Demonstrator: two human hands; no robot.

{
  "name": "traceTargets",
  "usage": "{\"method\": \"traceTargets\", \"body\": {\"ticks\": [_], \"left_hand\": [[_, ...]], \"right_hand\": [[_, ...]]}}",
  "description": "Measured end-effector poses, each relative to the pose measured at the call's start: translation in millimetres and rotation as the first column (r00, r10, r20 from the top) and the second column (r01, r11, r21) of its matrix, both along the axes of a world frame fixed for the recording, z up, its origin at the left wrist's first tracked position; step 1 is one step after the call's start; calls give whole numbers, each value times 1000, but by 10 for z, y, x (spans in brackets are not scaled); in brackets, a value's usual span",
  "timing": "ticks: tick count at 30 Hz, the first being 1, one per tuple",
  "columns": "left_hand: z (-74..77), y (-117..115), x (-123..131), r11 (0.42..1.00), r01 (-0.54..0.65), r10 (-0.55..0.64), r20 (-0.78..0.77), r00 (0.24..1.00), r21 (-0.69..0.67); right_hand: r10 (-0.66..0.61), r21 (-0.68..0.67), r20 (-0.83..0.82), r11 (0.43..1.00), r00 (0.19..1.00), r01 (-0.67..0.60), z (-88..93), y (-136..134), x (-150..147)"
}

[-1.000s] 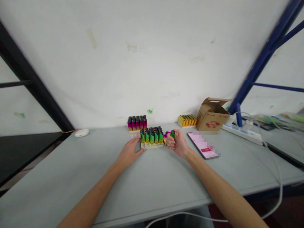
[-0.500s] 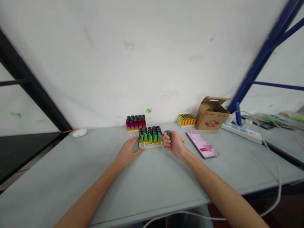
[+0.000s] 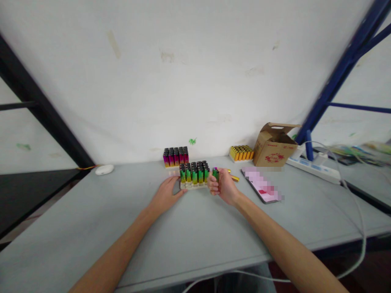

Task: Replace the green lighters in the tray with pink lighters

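Grey desk (image 3: 195, 236) runs from the near edge to a white wall, and both bare forearms reach out over it toward a tray of green lighters (image 3: 194, 176) that stands near the far middle. The left hand (image 3: 166, 194) lies flat on the desk with its fingers spread, the fingertips touching the tray's near-left corner; its grip is released and holds nothing. The right hand (image 3: 222, 186) is just right of the tray, its grip clenched around a single green lighter (image 3: 215, 174) held upright, with the dark cap showing above the fist. The lighter sits close beside the tray's right end; whether it touches the tray cannot be told. A thin yellow object (image 3: 233, 178) lies on the desk just right of the right hand, partly hidden by it.

Behind the green tray, nearer the wall, stands a block of pink lighters (image 3: 176, 156). Farther right along the wall is a block of yellow lighters (image 3: 241, 154), and beside it an open cardboard box (image 3: 273, 147). A phone (image 3: 262, 185) lies flat on the desk to the right of the right hand. A white power strip (image 3: 314, 167) lies at the far right, and a small white round object (image 3: 104, 169) rests far left.
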State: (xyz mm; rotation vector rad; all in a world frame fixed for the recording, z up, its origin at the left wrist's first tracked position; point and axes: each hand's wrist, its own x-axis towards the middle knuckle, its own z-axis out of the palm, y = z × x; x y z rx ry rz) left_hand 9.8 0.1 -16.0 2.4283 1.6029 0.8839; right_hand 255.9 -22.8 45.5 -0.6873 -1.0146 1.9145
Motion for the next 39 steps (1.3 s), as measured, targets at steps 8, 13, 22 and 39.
{"method": "traceTargets", "body": {"ticks": [8,13,22,39], "left_hand": [[0,6,0,1000,16,-16,18,1000,24],[-6,4,-7,999,30,-31,32,999,26],[1,10,-1,1000,8,-8,29,1000,16],[53,-20,18,999,53,-53,26,998,11]], "right_hand": [[6,125,22,992,1000,-8,50,-73,-31],[-89,225,51,971,995,75,7,-56,-53],[-606,755,134,575,784,315,2,-2,-40],[-836,964,230,124,499,-236,-166,235,-319]]}}
